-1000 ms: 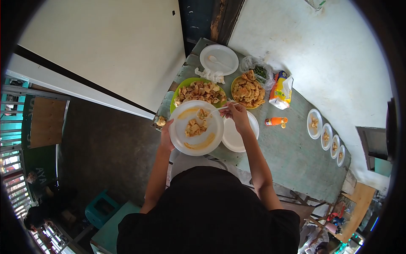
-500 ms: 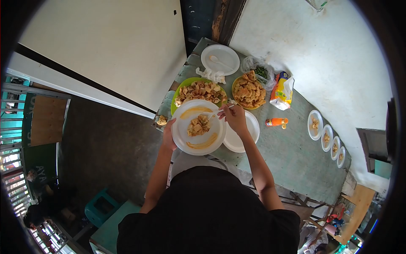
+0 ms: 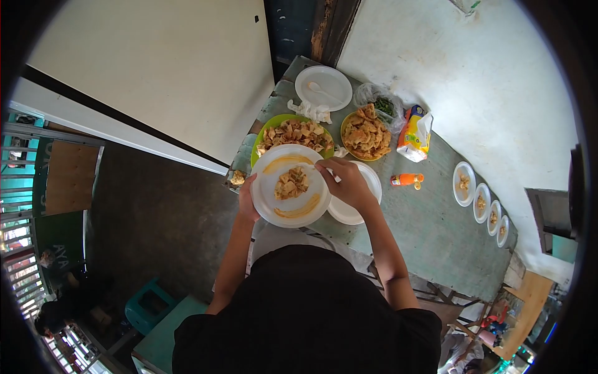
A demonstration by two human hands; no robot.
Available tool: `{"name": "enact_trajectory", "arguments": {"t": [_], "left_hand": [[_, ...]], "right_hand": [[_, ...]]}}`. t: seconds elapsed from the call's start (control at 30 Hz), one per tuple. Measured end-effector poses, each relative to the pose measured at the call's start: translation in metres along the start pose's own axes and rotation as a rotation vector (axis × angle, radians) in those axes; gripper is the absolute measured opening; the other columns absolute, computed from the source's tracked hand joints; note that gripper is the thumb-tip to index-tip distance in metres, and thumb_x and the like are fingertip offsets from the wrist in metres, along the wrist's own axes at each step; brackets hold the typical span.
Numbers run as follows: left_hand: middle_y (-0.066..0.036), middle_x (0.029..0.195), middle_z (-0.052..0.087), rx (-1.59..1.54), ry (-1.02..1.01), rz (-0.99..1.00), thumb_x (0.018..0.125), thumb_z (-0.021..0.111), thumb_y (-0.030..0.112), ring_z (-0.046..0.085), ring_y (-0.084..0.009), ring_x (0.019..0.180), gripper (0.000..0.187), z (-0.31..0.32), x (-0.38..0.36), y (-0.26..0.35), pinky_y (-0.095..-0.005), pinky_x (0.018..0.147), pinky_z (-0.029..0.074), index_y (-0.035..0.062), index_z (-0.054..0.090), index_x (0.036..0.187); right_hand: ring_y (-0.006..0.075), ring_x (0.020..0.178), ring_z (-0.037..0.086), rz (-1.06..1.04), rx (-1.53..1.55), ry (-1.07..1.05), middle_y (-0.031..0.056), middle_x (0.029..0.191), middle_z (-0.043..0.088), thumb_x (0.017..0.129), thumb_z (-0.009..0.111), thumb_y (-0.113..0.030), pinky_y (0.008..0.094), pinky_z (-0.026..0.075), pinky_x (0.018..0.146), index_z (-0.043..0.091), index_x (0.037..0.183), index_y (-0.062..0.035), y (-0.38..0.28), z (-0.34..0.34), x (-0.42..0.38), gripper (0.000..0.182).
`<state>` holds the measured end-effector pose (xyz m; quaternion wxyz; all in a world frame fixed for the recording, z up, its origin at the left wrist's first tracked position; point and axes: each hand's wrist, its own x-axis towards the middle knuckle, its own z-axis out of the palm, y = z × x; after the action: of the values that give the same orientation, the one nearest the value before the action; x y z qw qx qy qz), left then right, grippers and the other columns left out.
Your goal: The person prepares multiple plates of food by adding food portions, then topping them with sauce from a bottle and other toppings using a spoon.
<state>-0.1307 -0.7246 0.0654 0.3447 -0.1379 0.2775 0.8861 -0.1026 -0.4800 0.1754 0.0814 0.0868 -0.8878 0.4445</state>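
My left hand (image 3: pixel 248 198) grips the left rim of a white plate (image 3: pixel 268 198). On the plate lies a small heap of cut fried pieces (image 3: pixel 291 182), with an orange-brown sauce streak above and below it. My right hand (image 3: pixel 349 181) is closed on a white plastic spoon (image 3: pixel 337 178), over the plate's right side; most of the spoon is hidden by the fingers. A green plate (image 3: pixel 259 138) heaped with cut fried pieces sits just beyond the held plate. Under my right forearm, another white plate (image 3: pixel 349 214) rests on the table.
Whole fried pieces (image 3: pixel 366 134) fill a yellow-rimmed bowl near a bag of green leaves (image 3: pixel 385 106). A tissue pack (image 3: pixel 415 134) and orange sauce bottle (image 3: pixel 406 179) stand right. Several small served plates (image 3: pixel 464 198) line the wall side. A plate with a spoon (image 3: pixel 333 78) lies at the back.
My right hand has shifted slightly right and turned, and the spoon has come away from the heap of fried pieces. The plate in my left hand has hardly moved.
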Motion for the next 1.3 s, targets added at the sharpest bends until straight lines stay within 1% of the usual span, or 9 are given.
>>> {"name": "enact_trajectory", "arguments": {"t": [0.03, 0.13, 0.57, 0.67, 0.73, 0.83, 1.07, 1.13, 1.3], "left_hand": [[-0.017, 0.125, 0.050, 0.013, 0.012, 0.003, 0.089, 0.039, 0.039, 0.052, -0.0301, 0.112, 0.058, 0.004, -0.001, 0.001, -0.0435, 0.095, 0.044, 0.0016, 0.036, 0.133], [-0.017, 0.125, 0.050, 0.021, 0.026, 0.010, 0.089, 0.039, 0.039, 0.052, -0.0303, 0.113, 0.058, 0.005, -0.002, 0.000, -0.0436, 0.095, 0.044, 0.0016, 0.036, 0.133], [-0.015, 0.125, 0.051, -0.038, 0.033, 0.041, 0.090, 0.038, 0.037, 0.050, -0.0291, 0.115, 0.053, 0.018, -0.001, -0.001, -0.0425, 0.097, 0.041, 0.0036, 0.039, 0.132], [-0.015, 0.127, 0.048, 0.003, 0.064, 0.064, 0.088, 0.039, 0.040, 0.050, -0.0296, 0.115, 0.058, 0.018, 0.000, -0.002, -0.0438, 0.096, 0.042, 0.0046, 0.036, 0.134], [-0.015, 0.127, 0.048, 0.007, 0.073, 0.070, 0.088, 0.039, 0.040, 0.050, -0.0295, 0.115, 0.058, 0.020, -0.001, -0.002, -0.0437, 0.096, 0.042, 0.0047, 0.036, 0.134], [-0.014, 0.127, 0.050, -0.007, 0.074, 0.088, 0.089, 0.039, 0.038, 0.050, -0.0288, 0.115, 0.055, 0.025, -0.004, -0.001, -0.0424, 0.097, 0.042, 0.0045, 0.038, 0.133], [-0.013, 0.128, 0.049, -0.028, 0.033, 0.113, 0.089, 0.040, 0.037, 0.049, -0.0287, 0.116, 0.055, 0.027, -0.006, 0.001, -0.0421, 0.098, 0.041, 0.0050, 0.038, 0.133], [-0.013, 0.128, 0.049, -0.029, 0.033, 0.117, 0.089, 0.040, 0.037, 0.049, -0.0288, 0.116, 0.055, 0.027, -0.005, 0.000, -0.0423, 0.098, 0.041, 0.0051, 0.038, 0.133], [-0.013, 0.128, 0.049, -0.014, 0.041, 0.128, 0.089, 0.040, 0.038, 0.048, -0.0289, 0.117, 0.055, 0.032, -0.007, -0.001, -0.0424, 0.098, 0.040, 0.0053, 0.038, 0.133]], "right_hand": [[0.0238, 0.066, 0.062, -0.068, -0.015, -0.024, 0.0115, 0.081, 0.064, 0.083, 0.060, -0.005, 0.0323, 0.050, 0.060, 0.065, 0.093, -0.0014, -0.001, 0.000, -0.001, 0.012], [0.0259, 0.070, 0.062, -0.126, -0.110, -0.081, 0.0110, 0.085, 0.064, 0.083, 0.062, -0.007, 0.0344, 0.050, 0.062, 0.064, 0.093, -0.0020, -0.002, -0.002, -0.004, 0.012], [0.0273, 0.072, 0.062, -0.168, -0.089, -0.028, 0.0117, 0.084, 0.064, 0.082, 0.061, -0.005, 0.0350, 0.051, 0.062, 0.061, 0.093, -0.0012, 0.000, 0.006, -0.012, 0.011], [0.0284, 0.078, 0.061, -0.214, -0.122, -0.032, 0.0117, 0.086, 0.062, 0.079, 0.061, -0.004, 0.0372, 0.051, 0.065, 0.059, 0.094, -0.0017, 0.000, 0.008, -0.014, 0.016], [0.0280, 0.082, 0.061, -0.340, -0.178, 0.010, 0.0113, 0.089, 0.062, 0.075, 0.063, -0.002, 0.0363, 0.052, 0.067, 0.058, 0.095, -0.0012, 0.000, 0.009, -0.014, 0.021], [0.0282, 0.080, 0.063, -0.363, -0.210, 0.057, 0.0127, 0.088, 0.064, 0.078, 0.064, -0.003, 0.0361, 0.053, 0.067, 0.059, 0.096, -0.0001, 0.003, 0.008, -0.016, 0.019], [0.0287, 0.082, 0.063, -0.402, -0.233, 0.062, 0.0132, 0.089, 0.063, 0.077, 0.064, -0.002, 0.0359, 0.053, 0.068, 0.059, 0.097, 0.0005, 0.002, 0.010, -0.023, 0.020], [0.0296, 0.084, 0.062, -0.417, -0.216, 0.074, 0.0125, 0.091, 0.061, 0.073, 0.064, 0.001, 0.0372, 0.053, 0.067, 0.056, 0.096, -0.0009, 0.000, 0.011, -0.025, 0.024], [0.0295, 0.083, 0.062, -0.388, -0.198, 0.091, 0.0125, 0.089, 0.062, 0.075, 0.063, 0.000, 0.0372, 0.053, 0.068, 0.056, 0.096, -0.0006, -0.001, 0.015, -0.027, 0.022]]}}
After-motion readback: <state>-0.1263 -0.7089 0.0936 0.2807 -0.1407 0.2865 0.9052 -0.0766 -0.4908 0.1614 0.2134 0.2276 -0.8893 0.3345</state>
